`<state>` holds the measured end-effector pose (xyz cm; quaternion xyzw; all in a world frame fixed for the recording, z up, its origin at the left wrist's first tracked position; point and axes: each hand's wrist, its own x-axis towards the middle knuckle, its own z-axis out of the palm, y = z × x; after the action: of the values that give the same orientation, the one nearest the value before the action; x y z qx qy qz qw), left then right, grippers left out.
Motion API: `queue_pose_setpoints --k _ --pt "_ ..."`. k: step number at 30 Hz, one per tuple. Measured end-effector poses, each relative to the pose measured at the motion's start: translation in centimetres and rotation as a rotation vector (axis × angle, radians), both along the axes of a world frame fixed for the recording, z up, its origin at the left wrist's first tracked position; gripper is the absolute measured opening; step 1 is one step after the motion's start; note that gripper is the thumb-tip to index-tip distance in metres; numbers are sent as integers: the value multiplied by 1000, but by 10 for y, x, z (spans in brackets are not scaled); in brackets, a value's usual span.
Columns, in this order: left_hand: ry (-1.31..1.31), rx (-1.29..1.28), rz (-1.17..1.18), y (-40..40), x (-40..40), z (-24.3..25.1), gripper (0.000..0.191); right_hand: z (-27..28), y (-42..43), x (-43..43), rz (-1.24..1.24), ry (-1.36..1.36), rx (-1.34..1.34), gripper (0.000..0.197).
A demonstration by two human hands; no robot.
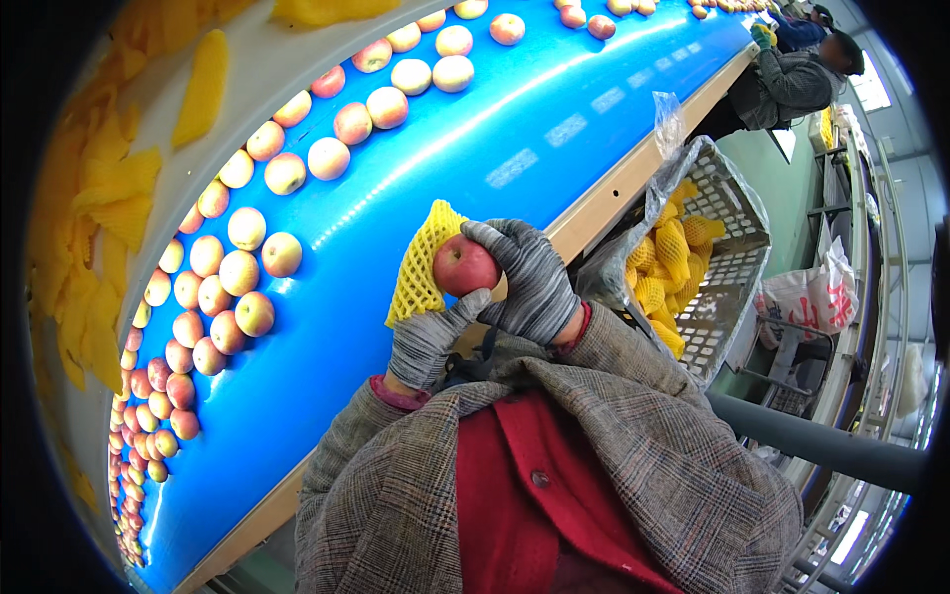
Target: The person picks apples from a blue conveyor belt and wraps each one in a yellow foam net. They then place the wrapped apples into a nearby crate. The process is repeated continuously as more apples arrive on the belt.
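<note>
A red apple (pixel 466 266) is in my right hand (pixel 531 275), whose gloved fingers curl over its top and right side. My left hand (pixel 429 343), in a matching grey knit glove, grips a yellow foam net sleeve (pixel 417 278) beside the apple's left side. The left thumb reaches across to the apple's lower edge. Part of the net lies behind the apple, and I cannot tell whether the apple is inside it. Both hands are over the near side of a blue conveyor belt (pixel 356 297).
Many loose apples (pixel 239 272) lie along the belt's far side. A wooden rail (pixel 608 200) edges the belt. At right stands a plastic-lined crate (pixel 731 223) with net-wrapped fruit (pixel 672 252). Yellow nets (pixel 111 193) lie on a ledge beyond. A co-worker (pixel 794 85) stands farther along.
</note>
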<state>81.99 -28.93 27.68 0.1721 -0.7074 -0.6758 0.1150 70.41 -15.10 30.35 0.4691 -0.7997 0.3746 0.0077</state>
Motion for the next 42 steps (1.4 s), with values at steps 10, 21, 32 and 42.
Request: queue_pose_setpoints --k 10,21,32,42 --pt "135 487 -6 -7 1 25 64 -49 14 -20 -22 -1045 -696 50" --pt "94 998 -262 -8 7 21 91 -43 -7 -1 353 -818 -286 58" --pt "16 716 -343 -23 13 42 91 10 -4 -27 51 -1208 -423 17" --pt "652 686 31 -25 -19 8 59 31 8 18 26 -330 -455 60"
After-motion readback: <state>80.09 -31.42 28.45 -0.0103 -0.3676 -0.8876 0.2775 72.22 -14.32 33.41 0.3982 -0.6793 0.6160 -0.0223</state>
